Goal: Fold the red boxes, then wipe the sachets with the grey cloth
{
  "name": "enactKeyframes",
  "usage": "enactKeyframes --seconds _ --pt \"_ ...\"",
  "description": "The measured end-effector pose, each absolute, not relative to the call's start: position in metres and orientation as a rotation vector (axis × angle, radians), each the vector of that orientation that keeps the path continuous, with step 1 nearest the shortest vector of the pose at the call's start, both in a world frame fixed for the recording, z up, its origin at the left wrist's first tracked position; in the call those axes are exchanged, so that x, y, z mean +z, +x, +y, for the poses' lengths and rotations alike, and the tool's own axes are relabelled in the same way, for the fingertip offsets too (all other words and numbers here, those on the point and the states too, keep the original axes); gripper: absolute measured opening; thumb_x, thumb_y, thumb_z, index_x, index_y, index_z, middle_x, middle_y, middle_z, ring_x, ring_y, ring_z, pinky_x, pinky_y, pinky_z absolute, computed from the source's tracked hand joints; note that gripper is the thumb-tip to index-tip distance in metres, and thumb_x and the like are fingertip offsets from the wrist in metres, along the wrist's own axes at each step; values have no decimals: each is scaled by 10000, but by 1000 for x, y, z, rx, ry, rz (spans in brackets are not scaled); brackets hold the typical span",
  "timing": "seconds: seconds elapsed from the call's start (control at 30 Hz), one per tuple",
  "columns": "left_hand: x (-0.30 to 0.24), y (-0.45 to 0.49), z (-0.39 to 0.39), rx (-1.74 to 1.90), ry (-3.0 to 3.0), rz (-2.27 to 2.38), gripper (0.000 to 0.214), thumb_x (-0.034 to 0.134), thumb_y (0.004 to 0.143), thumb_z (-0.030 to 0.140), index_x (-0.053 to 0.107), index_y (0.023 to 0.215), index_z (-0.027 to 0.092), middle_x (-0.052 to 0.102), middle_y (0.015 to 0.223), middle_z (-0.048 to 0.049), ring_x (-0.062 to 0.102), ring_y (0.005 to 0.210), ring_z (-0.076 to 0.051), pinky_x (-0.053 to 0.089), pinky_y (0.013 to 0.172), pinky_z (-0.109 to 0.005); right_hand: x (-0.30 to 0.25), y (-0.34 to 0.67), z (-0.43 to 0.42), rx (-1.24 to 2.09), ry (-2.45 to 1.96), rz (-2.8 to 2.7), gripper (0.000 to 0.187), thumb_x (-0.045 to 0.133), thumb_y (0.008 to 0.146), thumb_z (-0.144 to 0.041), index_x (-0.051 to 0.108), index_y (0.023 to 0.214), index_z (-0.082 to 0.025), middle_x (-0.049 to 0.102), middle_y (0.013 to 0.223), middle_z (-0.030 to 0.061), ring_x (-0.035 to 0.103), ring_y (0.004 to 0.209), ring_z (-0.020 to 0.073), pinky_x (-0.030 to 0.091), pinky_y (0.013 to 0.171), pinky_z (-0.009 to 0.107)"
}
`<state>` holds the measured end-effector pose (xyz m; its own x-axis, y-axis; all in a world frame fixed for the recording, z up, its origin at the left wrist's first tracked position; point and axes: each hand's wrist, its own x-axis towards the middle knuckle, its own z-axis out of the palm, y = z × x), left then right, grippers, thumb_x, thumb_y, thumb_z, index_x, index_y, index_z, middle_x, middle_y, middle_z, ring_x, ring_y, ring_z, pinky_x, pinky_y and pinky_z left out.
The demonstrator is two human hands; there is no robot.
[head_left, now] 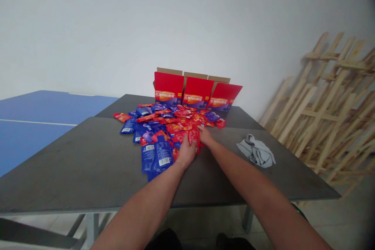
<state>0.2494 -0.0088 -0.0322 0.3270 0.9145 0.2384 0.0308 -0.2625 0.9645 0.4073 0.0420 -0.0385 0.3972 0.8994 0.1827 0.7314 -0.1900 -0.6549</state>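
Observation:
My left hand (186,152) and my right hand (205,136) reach forward into a large heap of red and blue sachets (158,129) on a dark grey tabletop (88,164). Between them, a small bunch of red sachets (193,140) stands partly upright, with the fingers of both hands closed on it. Blue sachets with white barcode labels (159,155) lie just left of my left hand. Behind the heap stand three open red-printed cartons (198,93) with their brown flaps raised. Their insides are hidden from this angle.
A crumpled grey cloth (256,151) lies on the tabletop to the right. Wooden slat frames (328,101) lean against the white wall on the right. A blue table tennis table (35,121) stands to the left.

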Motion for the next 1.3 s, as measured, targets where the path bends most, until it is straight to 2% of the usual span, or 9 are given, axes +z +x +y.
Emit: enactKeyframes --seconds 0.13,0.27,0.4,0.53,0.63,0.77,0.93,1.1,1.3 --pt "-33 248 -13 1042 1667 726 413 536 878 268 525 1271 141 608 1264 -140 554 1185 -231 372 1068 -374 -36 453 28 158 -2078 -1272 398 411 905 -272 637 1211 -153 647 1221 99 555 1168 210 401 1040 341" --pt "-36 249 -16 891 1669 690 348 530 891 316 554 1212 185 669 1135 -110 616 1071 -239 437 992 -385 -35 500 21 5 -2207 -1082 487 364 904 -245 515 1340 -89 546 1338 173 427 1306 250 317 1102 381" --pt "-40 250 -15 848 1645 709 342 513 902 312 524 1221 190 687 1058 -108 648 974 -240 470 938 -395 -35 532 31 6 -2315 -968 581 334 942 -341 355 1459 -77 459 1410 223 411 1317 273 328 1077 402" --pt "-42 249 -16 900 1675 668 349 533 894 333 534 1216 197 657 1152 -115 615 1064 -249 444 977 -393 -36 548 53 110 -2414 -959 695 315 951 -520 296 1498 -92 396 1432 290 427 1301 320 333 1029 491" --pt "-40 247 -17 925 1695 686 353 535 893 338 544 1215 196 645 1175 -113 593 1104 -255 428 991 -384 -37 551 64 180 -2452 -1052 669 309 948 -566 364 1475 -158 406 1453 246 427 1314 304 296 1053 514" --pt "-39 248 -18 927 1693 739 350 507 909 329 522 1232 193 650 1155 -106 611 1045 -235 449 948 -354 -41 542 68 211 -2445 -1223 601 343 956 -552 446 1431 -199 417 1483 163 399 1358 249 267 1117 415" --pt "-37 250 -14 983 1684 873 270 474 915 271 515 1163 171 646 1139 -123 599 1057 -228 426 964 -354 -47 512 65 219 -2389 -1394 588 298 972 -549 397 1459 -236 397 1514 89 346 1401 228 236 1148 392" --pt "-36 251 -8 1053 1651 998 249 465 909 243 508 1131 139 630 1152 -172 590 1084 -243 405 982 -368 -49 479 62 226 -2327 -1452 605 251 974 -554 362 1478 -240 397 1518 55 345 1403 210 231 1154 380" --pt "-38 250 -3 1093 1657 971 235 517 881 242 533 1100 158 642 1107 -157 596 1069 -256 400 982 -377 -51 459 45 187 -2188 -1371 549 353 961 -459 463 1416 -172 469 1461 100 403 1367 243 271 1145 387"
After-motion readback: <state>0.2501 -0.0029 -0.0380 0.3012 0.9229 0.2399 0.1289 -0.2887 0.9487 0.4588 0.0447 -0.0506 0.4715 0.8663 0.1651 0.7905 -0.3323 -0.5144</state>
